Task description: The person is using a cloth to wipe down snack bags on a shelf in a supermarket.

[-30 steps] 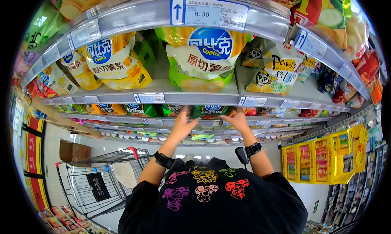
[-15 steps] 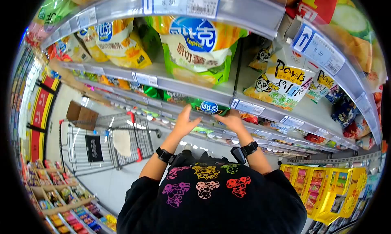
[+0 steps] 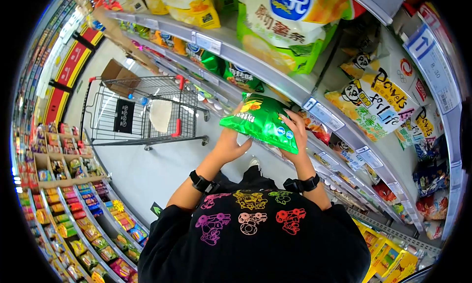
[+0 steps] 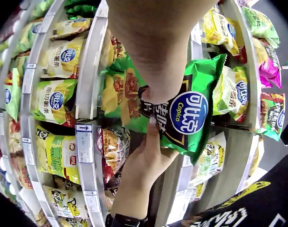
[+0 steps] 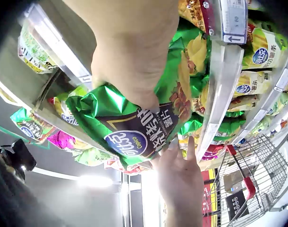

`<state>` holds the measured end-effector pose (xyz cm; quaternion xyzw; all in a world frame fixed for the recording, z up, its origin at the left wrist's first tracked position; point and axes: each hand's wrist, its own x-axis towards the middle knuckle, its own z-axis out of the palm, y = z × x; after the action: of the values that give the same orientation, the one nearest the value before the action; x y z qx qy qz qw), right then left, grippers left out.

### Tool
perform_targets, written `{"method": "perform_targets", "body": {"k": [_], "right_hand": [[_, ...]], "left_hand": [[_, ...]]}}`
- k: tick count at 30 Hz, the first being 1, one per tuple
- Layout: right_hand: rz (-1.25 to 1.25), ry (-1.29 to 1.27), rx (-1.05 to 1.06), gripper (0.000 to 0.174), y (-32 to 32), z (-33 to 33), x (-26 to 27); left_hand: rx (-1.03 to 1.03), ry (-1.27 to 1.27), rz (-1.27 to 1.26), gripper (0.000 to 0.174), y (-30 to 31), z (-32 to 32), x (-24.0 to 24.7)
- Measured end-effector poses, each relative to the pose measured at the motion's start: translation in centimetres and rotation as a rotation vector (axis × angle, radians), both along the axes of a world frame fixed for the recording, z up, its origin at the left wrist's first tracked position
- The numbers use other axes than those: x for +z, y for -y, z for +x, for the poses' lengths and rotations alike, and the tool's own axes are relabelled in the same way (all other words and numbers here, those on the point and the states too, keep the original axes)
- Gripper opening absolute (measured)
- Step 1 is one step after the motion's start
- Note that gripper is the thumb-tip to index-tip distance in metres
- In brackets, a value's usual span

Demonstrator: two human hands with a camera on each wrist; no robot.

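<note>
A green bag of potato chips (image 3: 263, 118) with a blue round logo is held between both hands, in front of the shelves. My left hand (image 3: 230, 144) grips one end, its fingers partly hidden behind the bag and its thumb near the lower edge. At the other end my right hand (image 3: 296, 130) holds on with its fingers curled over the foil. In the left wrist view the printed front of the bag (image 4: 186, 113) shows, with the right hand (image 4: 146, 163) along its edge. The right wrist view shows the left hand (image 5: 182, 177) at the bag's border.
Shelves (image 3: 236, 54) full of snack bags run close in front of the hands. To the left on the floor stands a wire shopping cart (image 3: 142, 110) with a cardboard box (image 3: 120, 78) behind it. Sloped racks (image 3: 88, 214) of packaged snacks fill the lower left.
Both hands have drawn the green chip bag out from the lower shelf toward the body. The head view has swung, so the cart now sits further right and the shelves slant.
</note>
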<state>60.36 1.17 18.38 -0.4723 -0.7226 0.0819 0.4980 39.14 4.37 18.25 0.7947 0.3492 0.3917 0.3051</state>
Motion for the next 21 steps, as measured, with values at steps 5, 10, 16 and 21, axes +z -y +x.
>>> {"method": "perform_targets", "body": {"k": [5, 10, 16, 21], "right_hand": [[0.089, 0.046, 0.109, 0.055, 0.2, -3.7, 1.7], [0.004, -0.018, 0.252, 0.066, -0.5, -11.0, 2.4], [-0.388, -0.247, 0.389, 0.073, -0.6, -21.7, 0.6], [-0.824, -0.647, 0.512, 0.057, -0.8, -29.8, -3.8]], "left_hand": [[0.012, -0.012, 0.033, 0.051, 1.3, -4.1, 0.8], [0.079, 0.117, -0.289, 0.053, 3.0, -10.9, 1.4], [0.221, 0.026, -0.110, 0.066, 5.4, -21.7, 0.2], [0.376, 0.040, -0.254, 0.079, 8.0, -30.3, -0.6]]}}
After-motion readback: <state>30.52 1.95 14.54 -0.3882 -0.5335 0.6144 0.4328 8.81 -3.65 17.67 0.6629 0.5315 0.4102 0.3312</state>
